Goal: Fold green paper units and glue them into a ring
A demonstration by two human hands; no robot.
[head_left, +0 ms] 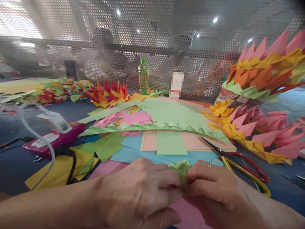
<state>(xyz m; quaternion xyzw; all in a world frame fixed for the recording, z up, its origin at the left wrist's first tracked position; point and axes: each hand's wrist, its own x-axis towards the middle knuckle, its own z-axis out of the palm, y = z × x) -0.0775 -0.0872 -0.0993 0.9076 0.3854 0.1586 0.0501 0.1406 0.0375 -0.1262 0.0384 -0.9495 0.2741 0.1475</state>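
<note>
Both my hands meet at the bottom middle of the view, pinching a small folded piece of light green paper (181,169). My left hand (140,194) has its fingers closed on the piece's left side. The fingers of my right hand (214,187), which wears a ring, are closed on its right side. Most of the green piece is hidden between my fingers. Under my hands lies a pink sheet (107,168), and beyond them a blue sheet (133,149) with a green rectangle (170,143) on a peach sheet (150,141).
Scissors (240,165) with red and yellow handles lie right of my hands. A long green folded paper chain (152,127) crosses the table. Stacks of folded orange, yellow and pink pieces (259,76) rise at right. A magenta device (53,140) with cables lies left. A green bottle (143,76) stands by the mesh screen.
</note>
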